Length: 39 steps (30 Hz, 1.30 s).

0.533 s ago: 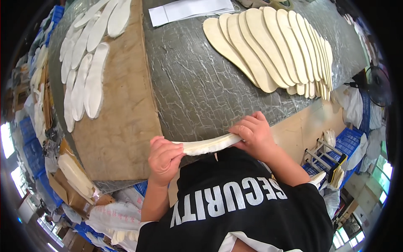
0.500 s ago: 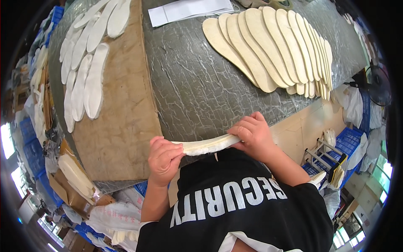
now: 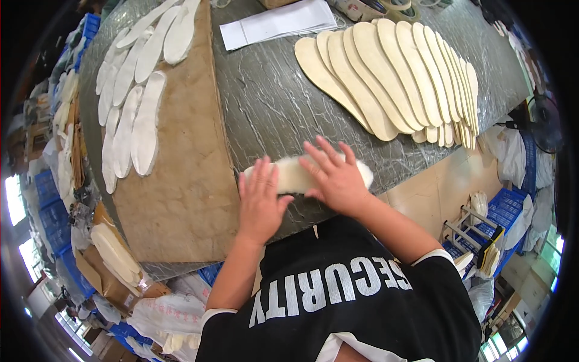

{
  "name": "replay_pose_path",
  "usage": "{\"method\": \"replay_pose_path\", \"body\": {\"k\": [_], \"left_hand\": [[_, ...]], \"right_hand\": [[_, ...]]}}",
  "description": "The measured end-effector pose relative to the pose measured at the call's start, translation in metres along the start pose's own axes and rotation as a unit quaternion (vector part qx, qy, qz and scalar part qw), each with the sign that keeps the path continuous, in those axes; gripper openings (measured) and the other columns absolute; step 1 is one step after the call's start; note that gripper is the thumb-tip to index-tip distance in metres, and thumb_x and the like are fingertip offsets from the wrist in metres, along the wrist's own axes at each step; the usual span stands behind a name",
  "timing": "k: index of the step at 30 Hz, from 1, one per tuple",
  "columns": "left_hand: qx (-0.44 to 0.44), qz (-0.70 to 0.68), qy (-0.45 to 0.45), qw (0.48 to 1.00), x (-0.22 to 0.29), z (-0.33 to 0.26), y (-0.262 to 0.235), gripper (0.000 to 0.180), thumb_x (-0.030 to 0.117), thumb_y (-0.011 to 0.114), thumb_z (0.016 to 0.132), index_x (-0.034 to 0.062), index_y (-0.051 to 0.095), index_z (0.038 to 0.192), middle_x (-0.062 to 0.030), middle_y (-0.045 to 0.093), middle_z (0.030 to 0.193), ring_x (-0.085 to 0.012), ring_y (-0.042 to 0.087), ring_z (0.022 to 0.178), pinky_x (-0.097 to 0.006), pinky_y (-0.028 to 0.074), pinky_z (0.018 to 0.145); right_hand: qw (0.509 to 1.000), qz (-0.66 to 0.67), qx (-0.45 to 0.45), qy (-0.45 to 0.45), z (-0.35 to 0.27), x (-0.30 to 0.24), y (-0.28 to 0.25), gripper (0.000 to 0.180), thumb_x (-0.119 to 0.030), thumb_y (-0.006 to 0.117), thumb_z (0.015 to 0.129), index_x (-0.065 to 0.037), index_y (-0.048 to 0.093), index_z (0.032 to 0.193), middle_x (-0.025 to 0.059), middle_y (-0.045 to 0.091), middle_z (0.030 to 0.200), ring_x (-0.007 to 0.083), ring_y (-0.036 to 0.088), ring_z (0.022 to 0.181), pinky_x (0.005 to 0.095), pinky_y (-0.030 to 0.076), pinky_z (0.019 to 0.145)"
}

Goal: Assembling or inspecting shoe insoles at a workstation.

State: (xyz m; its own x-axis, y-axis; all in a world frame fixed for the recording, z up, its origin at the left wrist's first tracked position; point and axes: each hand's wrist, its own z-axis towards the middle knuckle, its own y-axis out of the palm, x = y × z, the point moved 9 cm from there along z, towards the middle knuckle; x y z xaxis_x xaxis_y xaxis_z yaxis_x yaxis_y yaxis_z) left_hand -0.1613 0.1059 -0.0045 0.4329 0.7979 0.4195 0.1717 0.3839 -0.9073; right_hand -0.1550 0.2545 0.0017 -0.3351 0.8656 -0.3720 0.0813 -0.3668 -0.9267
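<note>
Here, a fluffy cream insole [image 3: 289, 174] lies crosswise on a dark table [image 3: 265, 102], just right of a brown board [image 3: 181, 211]. Both hands rest palm-down over it, pinching nothing: the left hand [image 3: 262, 199], nearer the board, has its fingers slightly parted and thumb out; the right hand [image 3: 336, 181], farther from the board, is spread wide. White insoles [image 3: 148, 123] overlap on the board's far left part. Well right of the board, pale insoles [image 3: 386, 78] fan out; white paper [image 3: 277, 25] lies near its far end.

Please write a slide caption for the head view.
Left hand and right hand spread over a fluffy pale insole.
</note>
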Motion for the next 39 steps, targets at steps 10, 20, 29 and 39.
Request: {"method": "replay_pose_path", "body": {"k": [10, 20, 29, 39], "left_hand": [[-0.087, 0.055, 0.054, 0.993, 0.005, 0.01, 0.038, 0.084, 0.043, 0.072, 0.073, 0.0037, 0.039, 0.14, -0.0123, 0.033, 0.149, -0.0311, 0.028, 0.139, -0.057, 0.02, 0.11], [0.074, -0.103, -0.078, 0.989, -0.027, -0.056, -0.071, 0.076, 0.029, 0.085, 0.058, 0.0005, 0.051, 0.119, -0.015, 0.052, 0.104, -0.033, 0.052, 0.098, -0.044, 0.041, 0.086], [0.317, 0.133, -0.43, 0.834, -0.243, -0.234, -0.318, 0.059, 0.028, 0.076, 0.074, -0.0034, 0.053, 0.118, -0.0212, 0.055, 0.111, -0.0387, 0.053, 0.104, -0.046, 0.042, 0.092], [0.274, -0.132, -0.444, 0.843, -0.355, -0.092, -0.162, 0.033, 0.021, 0.058, 0.09, -0.0047, 0.06, 0.112, -0.0189, 0.066, 0.101, -0.0278, 0.064, 0.088, -0.037, 0.05, 0.078]], "right_hand": [[0.993, -0.039, -0.109, -0.005, -0.006, 0.003, 0.042, 0.1, -0.07, 0.058, 0.068, -0.005, 0.04, 0.141, 0.0108, 0.034, 0.151, 0.0262, 0.024, 0.143, 0.0523, 0.016, 0.114], [0.968, 0.197, 0.13, 0.086, -0.037, 0.055, -0.011, 0.045, -0.021, 0.054, 0.092, -0.001, 0.049, 0.131, 0.0185, 0.045, 0.14, 0.0355, 0.043, 0.128, 0.0431, 0.032, 0.108], [0.971, 0.216, 0.076, 0.07, -0.004, 0.028, 0.001, 0.031, -0.011, 0.06, 0.084, -0.003, 0.059, 0.114, 0.0162, 0.055, 0.128, 0.0352, 0.05, 0.118, 0.0428, 0.038, 0.102], [0.968, 0.248, 0.041, 0.011, 0.027, -0.028, 0.005, 0.021, -0.009, 0.066, 0.079, -0.006, 0.064, 0.1, 0.0115, 0.064, 0.107, 0.0339, 0.057, 0.102, 0.0427, 0.044, 0.091]]}}
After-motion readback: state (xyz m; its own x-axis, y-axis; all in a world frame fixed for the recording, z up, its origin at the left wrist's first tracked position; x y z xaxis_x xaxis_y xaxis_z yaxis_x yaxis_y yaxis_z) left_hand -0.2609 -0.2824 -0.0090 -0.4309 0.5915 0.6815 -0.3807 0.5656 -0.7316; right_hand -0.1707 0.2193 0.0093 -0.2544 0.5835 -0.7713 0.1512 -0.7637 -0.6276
